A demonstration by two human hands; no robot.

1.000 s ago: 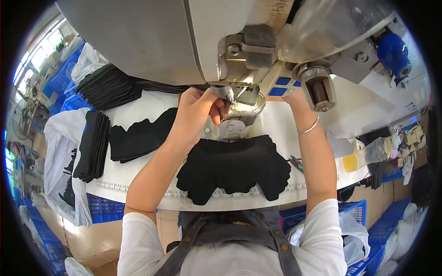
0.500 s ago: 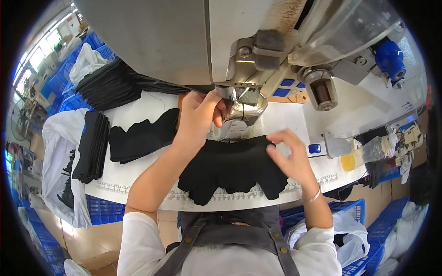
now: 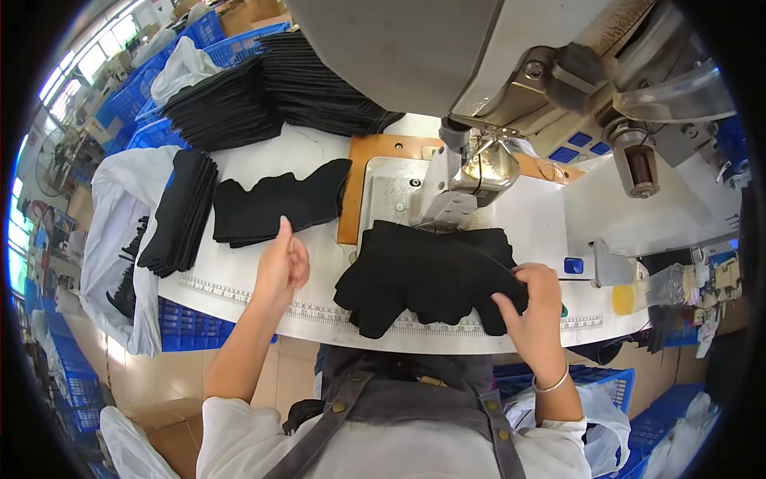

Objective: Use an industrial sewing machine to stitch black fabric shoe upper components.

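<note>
Below the sewing machine head (image 3: 479,172), a black cut fabric piece (image 3: 423,275) with a wavy lower edge lies on the white table. My right hand (image 3: 536,311) grips its right edge between thumb and fingers. To the left, a small pile of black cut pieces (image 3: 275,203) lies flat. My left hand (image 3: 283,267) is at the lower edge of that pile, one finger stretched over it and the others loosely bent. Nothing shows in the left hand.
Thick stacks of black pieces (image 3: 319,84) stand at the back left, with another stack (image 3: 182,215) beside a white plastic bag (image 3: 120,188). A printed ruler strip (image 3: 239,294) follows the table's front edge. A clear container with a yellow lid (image 3: 624,300) stands at the right.
My left hand has left the needle area and come down to the small pile at left. My right hand has closed on the fabric's right edge. The view has shifted, showing more of the machine bed.
</note>
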